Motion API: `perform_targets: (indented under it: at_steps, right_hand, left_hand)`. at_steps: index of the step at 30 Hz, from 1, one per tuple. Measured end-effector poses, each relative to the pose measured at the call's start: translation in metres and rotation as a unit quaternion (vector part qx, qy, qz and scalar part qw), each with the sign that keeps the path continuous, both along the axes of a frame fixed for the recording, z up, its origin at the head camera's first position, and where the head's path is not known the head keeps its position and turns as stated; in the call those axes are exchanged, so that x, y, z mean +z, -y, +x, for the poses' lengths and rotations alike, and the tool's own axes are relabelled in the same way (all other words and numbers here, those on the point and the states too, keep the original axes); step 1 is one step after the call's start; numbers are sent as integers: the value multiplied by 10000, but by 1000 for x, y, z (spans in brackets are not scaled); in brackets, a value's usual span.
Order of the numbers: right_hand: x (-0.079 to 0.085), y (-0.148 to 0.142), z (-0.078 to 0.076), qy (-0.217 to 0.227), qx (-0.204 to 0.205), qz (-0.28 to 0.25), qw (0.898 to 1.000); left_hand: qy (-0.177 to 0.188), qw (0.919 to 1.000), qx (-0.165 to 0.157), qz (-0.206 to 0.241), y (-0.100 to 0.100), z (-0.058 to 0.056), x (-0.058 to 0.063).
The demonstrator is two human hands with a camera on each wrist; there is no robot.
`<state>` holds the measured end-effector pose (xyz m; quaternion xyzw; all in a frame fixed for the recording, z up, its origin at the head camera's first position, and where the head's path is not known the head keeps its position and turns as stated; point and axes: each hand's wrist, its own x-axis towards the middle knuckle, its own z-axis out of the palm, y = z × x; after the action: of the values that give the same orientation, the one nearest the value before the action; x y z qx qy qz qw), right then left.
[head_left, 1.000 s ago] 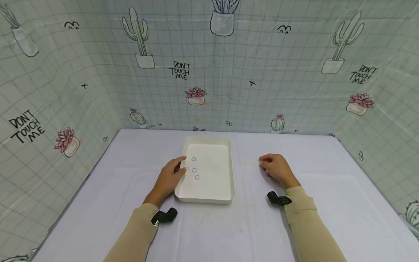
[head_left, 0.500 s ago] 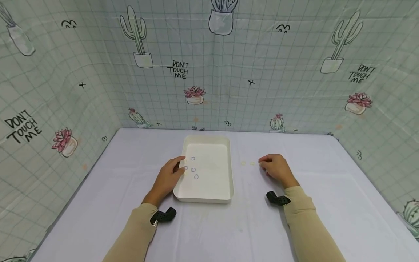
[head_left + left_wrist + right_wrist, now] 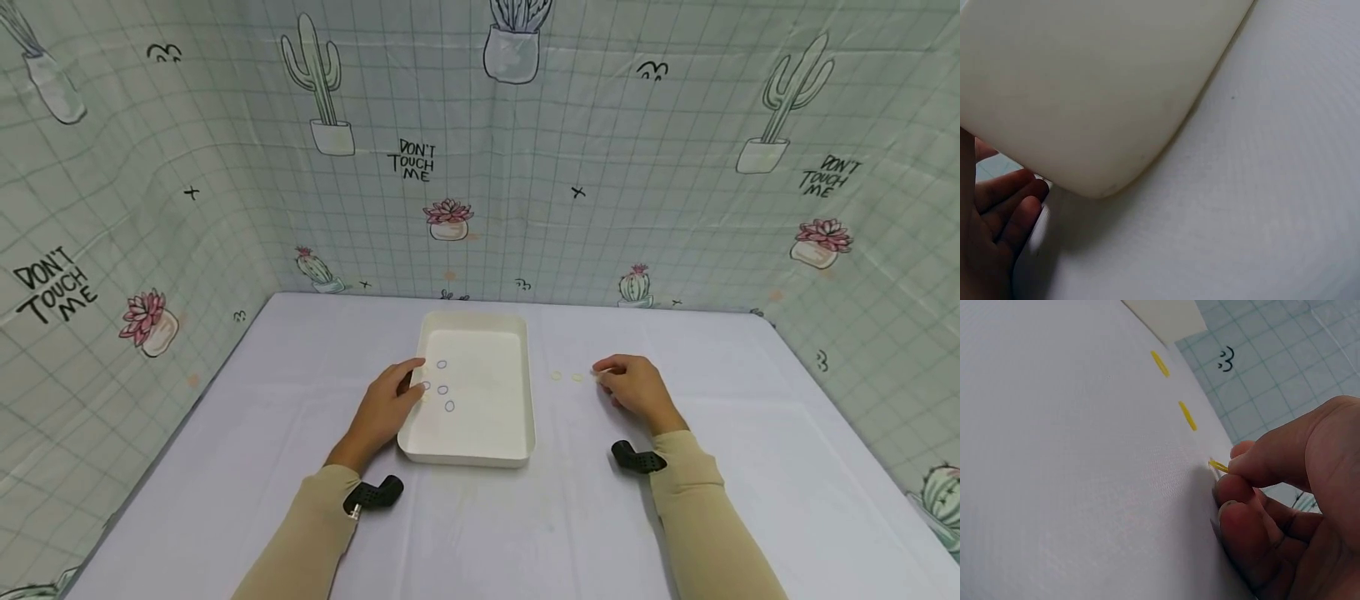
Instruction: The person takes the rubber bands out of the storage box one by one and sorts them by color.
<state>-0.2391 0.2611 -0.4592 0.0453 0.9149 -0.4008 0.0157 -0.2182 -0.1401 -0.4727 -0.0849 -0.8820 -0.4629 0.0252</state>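
Note:
A shallow white tray stands on the table, with several small blue rubber bands lying in its left part. My left hand grips the tray's left edge, thumb at the rim. In the left wrist view, fingers show beside the tray's outer wall. To the right of the tray, my right hand pinches a yellow rubber band between thumb and index finger, just at the cloth. Two more yellow rubber bands lie in a row between that hand and the tray.
A white cloth covers the table. Behind it and at both sides hangs a checked curtain printed with cacti. Black wrist cameras sit at both cuffs.

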Motion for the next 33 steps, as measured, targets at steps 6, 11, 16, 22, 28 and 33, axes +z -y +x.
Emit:
perform_targets:
  at_steps: [6, 11, 16, 22, 28, 33]
  right_hand:
    - [1, -1, 1, 37, -25, -67, 10000]
    - [4, -3, 1, 208, -238, -312, 9990]
    - [4, -4, 2, 294, -340, -480, 9978]
    - [3, -6, 4, 211, -429, -562, 9973]
    - [1, -8, 5, 72, -648, -650, 9958]
    - [-3, -6, 6, 106, -668, -1155, 9910]
  left_hand:
    - [38, 10000, -3, 14, 0, 1, 2]
    - [29, 10000, -1, 37, -1, 1, 4]
    - [65, 10000, 14, 4, -1, 2, 4]
    - [36, 10000, -7, 54, -2, -1, 2]
    - [48, 10000, -57, 34, -4, -3, 2]
    - [59, 10000, 9, 48, -2, 1, 1]
